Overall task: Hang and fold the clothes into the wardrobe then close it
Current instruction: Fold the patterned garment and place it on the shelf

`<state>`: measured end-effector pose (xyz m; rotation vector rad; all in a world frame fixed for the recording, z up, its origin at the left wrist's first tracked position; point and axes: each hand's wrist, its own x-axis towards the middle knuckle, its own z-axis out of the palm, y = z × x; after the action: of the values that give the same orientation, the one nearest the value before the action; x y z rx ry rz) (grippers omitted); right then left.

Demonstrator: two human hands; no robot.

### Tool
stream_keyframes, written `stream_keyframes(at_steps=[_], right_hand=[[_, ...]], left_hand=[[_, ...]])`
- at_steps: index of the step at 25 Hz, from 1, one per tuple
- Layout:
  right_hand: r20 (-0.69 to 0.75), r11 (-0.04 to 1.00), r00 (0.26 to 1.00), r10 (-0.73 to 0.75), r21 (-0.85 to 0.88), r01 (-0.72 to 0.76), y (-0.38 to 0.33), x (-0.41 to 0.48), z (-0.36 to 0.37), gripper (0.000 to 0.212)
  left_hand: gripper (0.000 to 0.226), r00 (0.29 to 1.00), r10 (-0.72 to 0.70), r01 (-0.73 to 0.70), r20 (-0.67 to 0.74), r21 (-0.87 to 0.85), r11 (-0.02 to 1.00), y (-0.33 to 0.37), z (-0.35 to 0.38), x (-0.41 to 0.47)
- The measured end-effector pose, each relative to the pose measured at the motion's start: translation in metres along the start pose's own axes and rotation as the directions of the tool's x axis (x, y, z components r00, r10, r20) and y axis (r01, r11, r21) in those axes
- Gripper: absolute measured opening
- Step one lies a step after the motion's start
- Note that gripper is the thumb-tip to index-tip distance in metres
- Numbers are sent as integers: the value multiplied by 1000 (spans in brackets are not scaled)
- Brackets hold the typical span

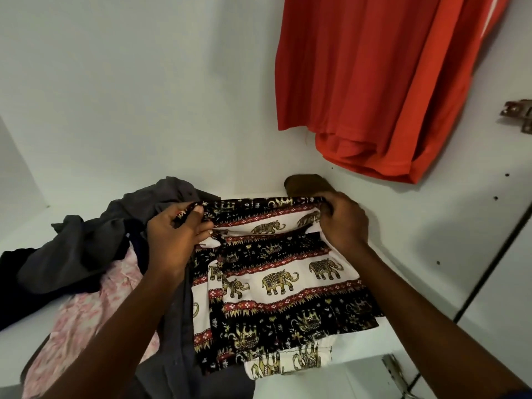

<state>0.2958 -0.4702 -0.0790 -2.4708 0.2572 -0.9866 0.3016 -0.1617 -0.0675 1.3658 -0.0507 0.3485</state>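
Note:
An elephant-print garment (282, 286), black, white and red, lies partly folded on the white wardrobe shelf (408, 249). My left hand (175, 234) grips its far left edge, and my right hand (342, 223) grips its far right edge, holding that edge folded over toward me. A red shirt (374, 82) hangs at the upper right inside the wardrobe. A folded brown item (305, 184) sits in the back corner, just behind my right hand.
A heap of loose clothes lies left of the print garment: a grey garment (92, 243), a pink floral one (95, 318) and a black one (17, 283). A metal door hinge (518, 113) is on the right wall. The shelf's front edge runs near the bottom.

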Motion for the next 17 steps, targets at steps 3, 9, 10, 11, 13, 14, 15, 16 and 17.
stream_keyframes(at_steps=[3, 9, 10, 11, 13, 14, 15, 16, 17], right_hand=[[-44, 965, 999, 23, 262, -11, 2, -44, -41, 38], [93, 922, 996, -5, 385, -31, 39, -166, -71, 33], [119, 915, 993, 4, 400, -51, 45, -177, -73, 35], [131, 906, 991, 23, 417, -76, 49, -182, -75, 38], [144, 909, 989, 18, 410, -77, 58, -184, -82, 34], [170, 935, 985, -12, 352, -49, 61, -184, -86, 28], [215, 965, 976, -38, 261, -20, 60, -184, -90, 28], [247, 986, 968, -52, 169, 10, 60, -184, -92, 35], [245, 996, 969, -37, 91, 15, 57, -183, -94, 40]], left_hand=[[13, 988, 130, -137, 88, 79, 987, 2, -22, -50], [15, 783, 329, -551, 529, 342, 761, -38, -74, -126], [16, 772, 320, -561, 549, 352, 749, -43, -78, -128], [16, 771, 315, -560, 553, 355, 748, -44, -81, -130], [17, 754, 323, -587, 571, 367, 721, -42, -87, -134], [22, 746, 325, -611, 582, 402, 682, -39, -89, -136], [29, 751, 324, -626, 575, 464, 627, -35, -91, -140], [36, 771, 332, -625, 544, 542, 561, -31, -90, -142], [38, 792, 349, -610, 501, 615, 499, -27, -88, -142]])
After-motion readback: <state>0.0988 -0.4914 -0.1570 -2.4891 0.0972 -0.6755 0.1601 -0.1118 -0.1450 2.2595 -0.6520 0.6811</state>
